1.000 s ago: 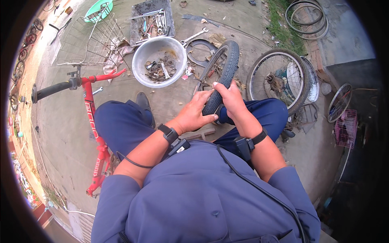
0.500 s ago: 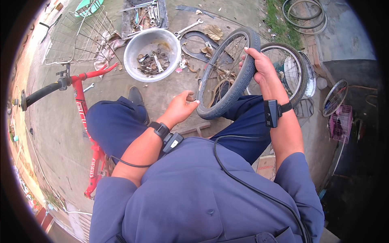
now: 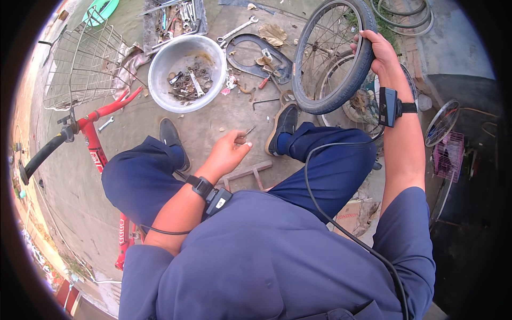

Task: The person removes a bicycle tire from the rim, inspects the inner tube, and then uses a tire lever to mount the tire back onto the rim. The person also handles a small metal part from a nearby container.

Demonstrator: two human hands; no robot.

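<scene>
A bicycle wheel with a black tyre (image 3: 358, 80) tilts up at the far right, over the ground. My right hand (image 3: 383, 52) is closed round the upper right of its tyre. Between my knees, apart from the wheel, my left hand (image 3: 229, 152) pinches a small thin dark metal piece (image 3: 250, 130); its exact kind is too small to tell. Behind the held wheel lies another spoked wheel (image 3: 326, 80), partly covered.
A grey basin (image 3: 156, 88) holds loose metal parts, with a tool tray (image 3: 201, 33) behind. A red bicycle frame (image 3: 92, 140) and wire basket (image 3: 80, 69) stand left. A flat chain guard (image 3: 234, 52) lies beyond my feet. Tyres (image 3: 421, 29) lie far right.
My right hand has carried the wheel to the right and farther away. My left hand has left the tyre's edge and drawn back slightly; the thin metal piece now shows in its fingers.
</scene>
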